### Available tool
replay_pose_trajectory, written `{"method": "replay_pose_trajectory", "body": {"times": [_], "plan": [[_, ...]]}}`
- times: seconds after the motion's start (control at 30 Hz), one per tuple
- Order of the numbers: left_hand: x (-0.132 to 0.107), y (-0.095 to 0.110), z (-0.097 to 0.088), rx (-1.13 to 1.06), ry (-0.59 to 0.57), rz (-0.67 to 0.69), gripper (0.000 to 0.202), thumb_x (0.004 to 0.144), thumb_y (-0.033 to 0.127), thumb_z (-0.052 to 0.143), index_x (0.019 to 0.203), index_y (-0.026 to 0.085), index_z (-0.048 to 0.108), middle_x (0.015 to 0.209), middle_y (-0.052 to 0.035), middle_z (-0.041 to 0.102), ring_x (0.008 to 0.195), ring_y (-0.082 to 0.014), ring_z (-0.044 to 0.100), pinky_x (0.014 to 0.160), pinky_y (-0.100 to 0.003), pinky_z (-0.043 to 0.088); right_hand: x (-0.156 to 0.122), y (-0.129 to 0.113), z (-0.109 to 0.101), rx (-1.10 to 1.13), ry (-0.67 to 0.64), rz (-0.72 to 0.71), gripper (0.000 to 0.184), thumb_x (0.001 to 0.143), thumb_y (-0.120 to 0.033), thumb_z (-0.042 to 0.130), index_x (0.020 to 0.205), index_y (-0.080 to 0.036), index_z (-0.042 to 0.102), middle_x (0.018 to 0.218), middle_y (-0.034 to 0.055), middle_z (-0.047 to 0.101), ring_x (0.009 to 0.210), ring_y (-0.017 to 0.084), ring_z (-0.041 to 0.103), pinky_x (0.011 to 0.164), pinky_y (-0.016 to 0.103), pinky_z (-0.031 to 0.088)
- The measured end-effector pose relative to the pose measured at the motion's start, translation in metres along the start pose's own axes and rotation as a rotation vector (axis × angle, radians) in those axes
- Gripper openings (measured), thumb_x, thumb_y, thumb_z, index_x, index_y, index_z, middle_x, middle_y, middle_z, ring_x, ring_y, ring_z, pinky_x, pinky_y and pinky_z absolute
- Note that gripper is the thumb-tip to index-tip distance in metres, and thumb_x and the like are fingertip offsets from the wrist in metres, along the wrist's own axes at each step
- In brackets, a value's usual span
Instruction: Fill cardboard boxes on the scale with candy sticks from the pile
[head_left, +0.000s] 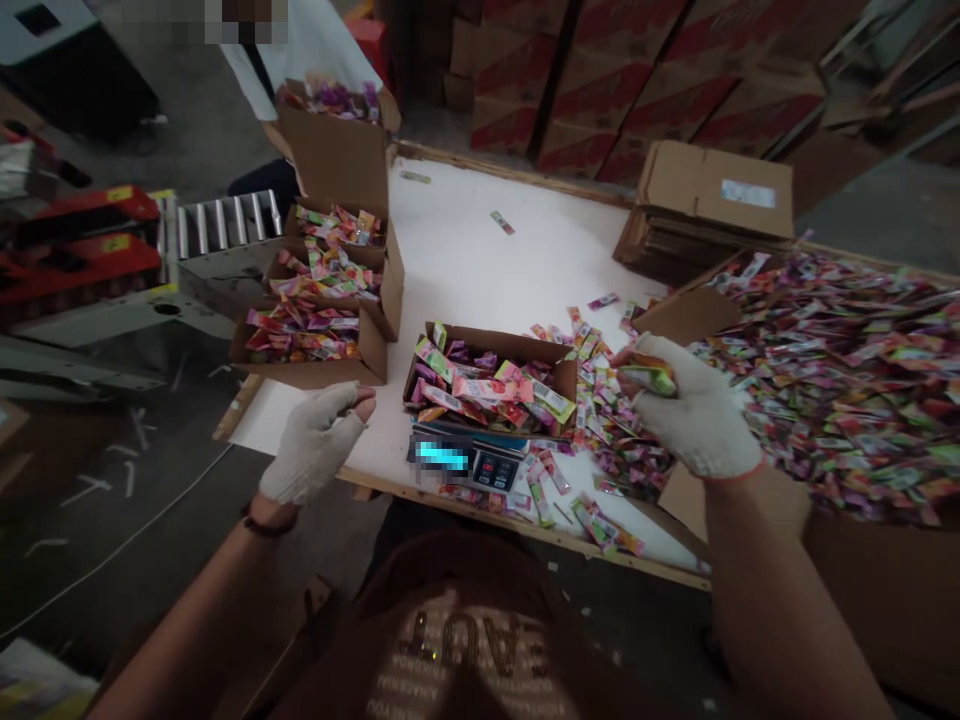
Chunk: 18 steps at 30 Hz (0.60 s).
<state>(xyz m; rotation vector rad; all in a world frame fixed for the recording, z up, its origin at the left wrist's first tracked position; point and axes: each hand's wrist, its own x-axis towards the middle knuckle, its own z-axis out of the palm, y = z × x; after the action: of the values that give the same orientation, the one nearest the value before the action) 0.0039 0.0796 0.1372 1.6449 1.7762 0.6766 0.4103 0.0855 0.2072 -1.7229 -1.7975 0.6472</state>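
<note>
My right hand (697, 410), in a white fingerless glove, is closed around one or more small wrapped packets (652, 376), green and orange. It hangs over the right side of the table, by a large heap of similar packets (840, 370). My left hand (319, 440), gloved the same way, hovers near the front edge, fingers loosely bent and nothing visible in them. Between my hands, an open cardboard box (566, 385) filled with pink, purple and green packets sits on a digital scale (495, 470). The scale's display is lit but blurred out.
Several filled cartons (330, 370) stand at the left, beside a roller conveyor (229, 225). A person (315, 45) stands behind them. Flattened cartons (712, 190) are stacked at the back right. Loose packets (547, 480) lie around the scale on the white table (480, 260).
</note>
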Motion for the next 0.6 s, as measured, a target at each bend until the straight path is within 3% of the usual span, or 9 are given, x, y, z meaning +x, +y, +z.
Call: {"method": "replay_pose_trajectory", "body": {"times": [0.13, 0.23, 0.4, 0.5, 0.6], "plan": [[0.007, 0.023, 0.008, -0.014, -0.027, 0.103, 0.028, 0.086, 0.049, 0.06, 0.093, 0.026, 0.075, 0.105, -0.0087, 0.081, 0.105, -0.0329, 0.072, 0.098, -0.046, 0.057, 0.019, -0.032, 0.021, 0.041, -0.098, -0.11, 0.012, 0.074, -0.029, 0.052, 0.084, -0.024, 0.057, 0.071, -0.0024, 0.059, 0.065, 0.015, 0.055, 0.064, 0.029, 0.043], [0.004, 0.03, 0.014, -0.009, -0.028, 0.141, 0.024, 0.087, 0.047, 0.061, 0.09, 0.028, 0.075, 0.105, -0.0085, 0.081, 0.107, -0.0321, 0.072, 0.101, -0.046, 0.057, 0.029, -0.046, 0.034, 0.058, -0.178, -0.199, 0.014, 0.072, -0.028, 0.052, 0.085, -0.024, 0.055, 0.074, -0.0032, 0.059, 0.068, 0.014, 0.055, 0.066, 0.028, 0.043], [-0.005, 0.019, 0.013, 0.028, -0.002, 0.117, 0.028, 0.087, 0.046, 0.059, 0.092, 0.025, 0.077, 0.103, -0.0086, 0.081, 0.106, -0.0299, 0.073, 0.095, -0.039, 0.058, 0.033, -0.047, 0.035, 0.026, -0.262, -0.204, 0.017, 0.074, -0.023, 0.055, 0.091, -0.023, 0.058, 0.077, -0.0035, 0.06, 0.072, 0.014, 0.057, 0.071, 0.029, 0.046], [-0.009, 0.008, 0.009, 0.027, 0.023, 0.067, 0.032, 0.086, 0.048, 0.06, 0.096, 0.023, 0.077, 0.105, -0.0089, 0.081, 0.105, -0.0293, 0.073, 0.095, -0.038, 0.059, 0.033, -0.043, 0.033, 0.004, -0.255, -0.184, 0.012, 0.078, -0.027, 0.059, 0.089, -0.022, 0.058, 0.079, -0.0017, 0.062, 0.073, 0.016, 0.058, 0.072, 0.03, 0.048], [-0.012, 0.002, 0.011, -0.004, 0.021, 0.025, 0.036, 0.085, 0.051, 0.061, 0.098, 0.022, 0.077, 0.103, -0.0101, 0.081, 0.097, -0.0286, 0.074, 0.089, -0.038, 0.06, 0.038, -0.044, 0.045, 0.021, -0.295, -0.177, 0.024, 0.085, -0.03, 0.06, 0.106, -0.019, 0.065, 0.095, 0.0031, 0.069, 0.083, 0.018, 0.065, 0.079, 0.034, 0.054]]}}
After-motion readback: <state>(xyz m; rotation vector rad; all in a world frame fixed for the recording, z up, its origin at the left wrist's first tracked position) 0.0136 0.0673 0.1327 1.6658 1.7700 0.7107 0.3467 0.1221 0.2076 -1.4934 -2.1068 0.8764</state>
